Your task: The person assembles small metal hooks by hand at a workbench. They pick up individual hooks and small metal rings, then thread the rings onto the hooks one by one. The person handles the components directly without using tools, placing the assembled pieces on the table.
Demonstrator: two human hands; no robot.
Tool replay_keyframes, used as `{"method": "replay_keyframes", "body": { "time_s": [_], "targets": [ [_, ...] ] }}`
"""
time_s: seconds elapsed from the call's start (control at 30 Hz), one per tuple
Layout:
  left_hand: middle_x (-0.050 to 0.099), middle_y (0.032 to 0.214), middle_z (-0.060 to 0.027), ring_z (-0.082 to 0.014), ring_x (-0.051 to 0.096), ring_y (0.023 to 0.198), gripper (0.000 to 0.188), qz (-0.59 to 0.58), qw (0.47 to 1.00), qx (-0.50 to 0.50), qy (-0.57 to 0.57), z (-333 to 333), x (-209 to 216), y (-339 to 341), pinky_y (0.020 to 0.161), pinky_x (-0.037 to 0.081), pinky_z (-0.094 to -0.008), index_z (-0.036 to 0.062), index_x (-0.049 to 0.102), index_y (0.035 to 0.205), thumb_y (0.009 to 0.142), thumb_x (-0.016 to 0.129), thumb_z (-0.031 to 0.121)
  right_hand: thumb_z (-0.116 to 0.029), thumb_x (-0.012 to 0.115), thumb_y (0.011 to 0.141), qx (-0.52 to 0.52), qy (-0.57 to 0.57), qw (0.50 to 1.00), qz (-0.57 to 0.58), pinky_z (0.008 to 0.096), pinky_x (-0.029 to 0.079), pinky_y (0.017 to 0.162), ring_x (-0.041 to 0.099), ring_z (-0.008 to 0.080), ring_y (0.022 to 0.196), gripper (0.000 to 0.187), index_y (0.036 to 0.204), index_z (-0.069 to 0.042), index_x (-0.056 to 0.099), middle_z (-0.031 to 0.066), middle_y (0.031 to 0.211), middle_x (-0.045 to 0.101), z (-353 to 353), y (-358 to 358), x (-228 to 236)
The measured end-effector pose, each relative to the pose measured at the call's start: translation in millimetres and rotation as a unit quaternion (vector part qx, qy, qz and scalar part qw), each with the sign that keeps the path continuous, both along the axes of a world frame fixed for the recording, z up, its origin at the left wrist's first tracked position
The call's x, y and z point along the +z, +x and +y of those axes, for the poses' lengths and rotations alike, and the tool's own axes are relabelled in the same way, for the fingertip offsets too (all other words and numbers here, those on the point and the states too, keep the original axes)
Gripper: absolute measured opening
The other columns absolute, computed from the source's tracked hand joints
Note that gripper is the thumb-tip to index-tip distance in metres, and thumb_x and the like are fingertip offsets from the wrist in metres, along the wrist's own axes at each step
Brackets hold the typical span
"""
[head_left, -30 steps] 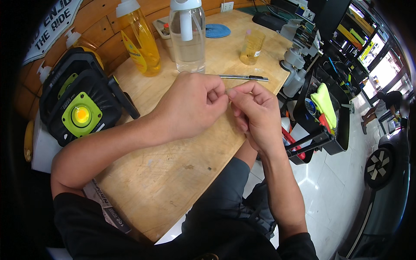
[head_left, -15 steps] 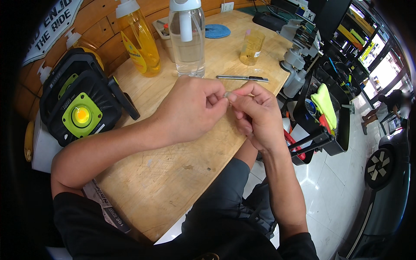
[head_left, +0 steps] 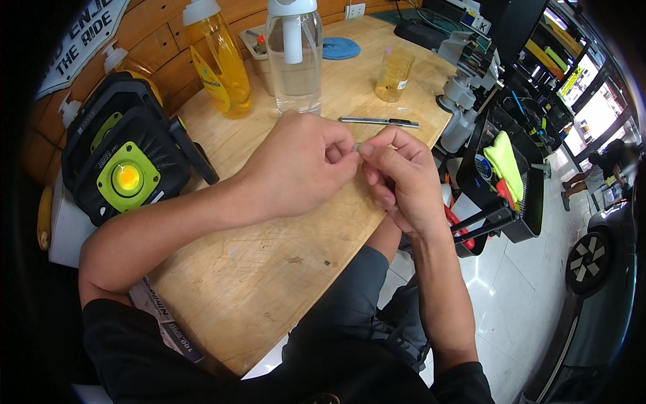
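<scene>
Above the middle of the wooden table [head_left: 269, 269], my left hand [head_left: 303, 165] and my right hand [head_left: 402, 172] meet at the fingertips. Each one is closed in a pinch of thumb and forefinger. Between them shows a tiny greyish-clear piece [head_left: 357, 147], too small and too covered by fingers to name. Just beyond my right hand lies a slim silver-and-black utility knife [head_left: 379, 122], touched by neither hand. A clear water bottle [head_left: 295, 74] with a white lid stands behind my left hand.
To the left stands a lit work lamp [head_left: 128, 176], with an amber soap bottle [head_left: 219, 67] behind it. Farther back are a yellowish clear cup [head_left: 395, 75] and a blue round pad [head_left: 340, 48]. A black tool cart [head_left: 525, 219] holds a lime cloth [head_left: 503, 165] at right; a person stands beyond.
The view has shifted very slightly. Both hands keep the same pinch at nearly the same spot, with the tiny piece still between the fingertips.
</scene>
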State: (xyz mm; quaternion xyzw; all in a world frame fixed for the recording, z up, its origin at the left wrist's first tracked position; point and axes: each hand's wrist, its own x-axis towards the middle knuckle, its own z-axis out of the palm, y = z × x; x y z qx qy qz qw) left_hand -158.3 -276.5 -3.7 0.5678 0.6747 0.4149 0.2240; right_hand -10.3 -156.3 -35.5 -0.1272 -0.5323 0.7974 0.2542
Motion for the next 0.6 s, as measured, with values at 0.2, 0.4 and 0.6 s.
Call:
{"method": "replay_keyframes", "body": {
  "time_s": [0.2, 0.4, 0.6],
  "targets": [
    [0.067, 0.069, -0.0082, -0.0107, 0.064, 0.062, 0.017, -0.003, 1.000, 0.002, 0.013, -1.3, 1.9, 3.5, 0.056, 0.050, -0.0257, -0.0051, 0.066, 0.079, 0.092, 0.064, 0.006, -0.006, 0.067, 0.091, -0.018, 0.012, 1.000, -0.018, 0.0210, 0.029, 0.038, 0.044, 0.0052, 0.043, 0.007, 0.089, -0.003, 0.061, 0.0039, 0.065, 0.059, -2.0, -0.9, 2.9],
    [0.067, 0.064, -0.0173, -0.0200, 0.065, 0.056, 0.018, 0.000, 0.999, 0.000, 0.046, 2.4, -4.0, 2.5, 0.054, 0.049, -0.0334, -0.0061, 0.066, 0.075, 0.086, 0.066, 0.009, -0.006, 0.065, 0.091, -0.019, 0.008, 1.000, -0.017, 0.0209, 0.028, 0.037, 0.043, 0.0050, 0.043, 0.007, 0.085, -0.003, 0.061, 0.0039, 0.064, 0.058, 1.3, -0.5, 1.3],
    [0.068, 0.072, -0.0049, -0.0082, 0.067, 0.065, 0.017, 0.012, 1.000, -0.011, 0.011, -1.8, 5.2, 4.1, 0.057, 0.051, -0.0223, -0.0051, 0.067, 0.081, 0.094, 0.064, 0.005, -0.006, 0.065, 0.091, -0.008, -0.005, 1.000, -0.002, 0.0209, 0.027, 0.036, 0.043, 0.0052, 0.042, 0.007, 0.085, -0.003, 0.061, 0.0042, 0.063, 0.058, -0.9, -0.6, 3.8]
  ]
}}
